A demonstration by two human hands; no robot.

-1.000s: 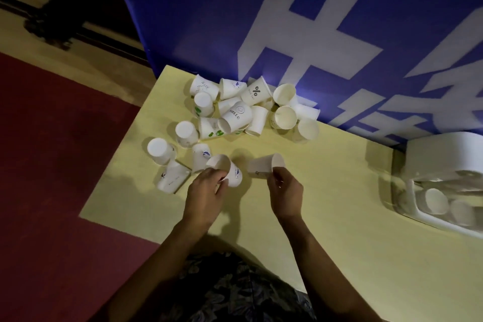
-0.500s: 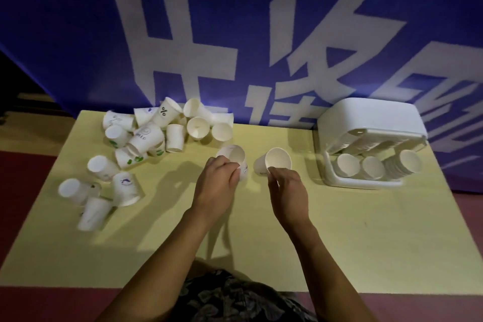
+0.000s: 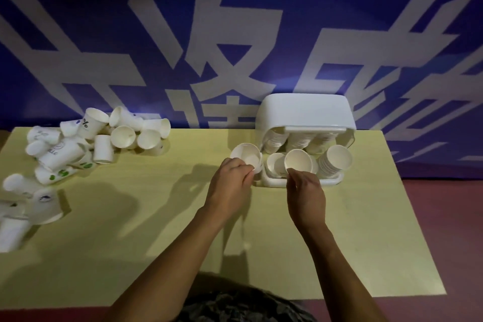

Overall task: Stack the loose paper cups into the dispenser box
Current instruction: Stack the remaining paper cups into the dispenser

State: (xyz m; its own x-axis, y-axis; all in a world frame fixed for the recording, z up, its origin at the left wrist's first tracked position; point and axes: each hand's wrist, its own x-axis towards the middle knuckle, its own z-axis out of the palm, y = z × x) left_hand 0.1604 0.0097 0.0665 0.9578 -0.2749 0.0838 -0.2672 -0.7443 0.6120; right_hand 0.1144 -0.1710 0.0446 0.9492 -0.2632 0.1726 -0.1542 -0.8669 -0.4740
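Cups [image 3: 298,161] pinched in each hand [image 3: 305,192] — just before dispenser box [image 3: 305,110].

You have one wide-angle view, from your head, looking forward and down across the yellow surface [image 3: 130,230] toward the blue banner [image 3: 104,34] behind it. It sits close: your forearms enter from the bottom edge, and the surface fills most of the width. Straight lines bow toward the frame's edges.

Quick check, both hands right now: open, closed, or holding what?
Left hand: pinches a paper cup by its rim.
Right hand: pinches another paper cup at the dispenser box.
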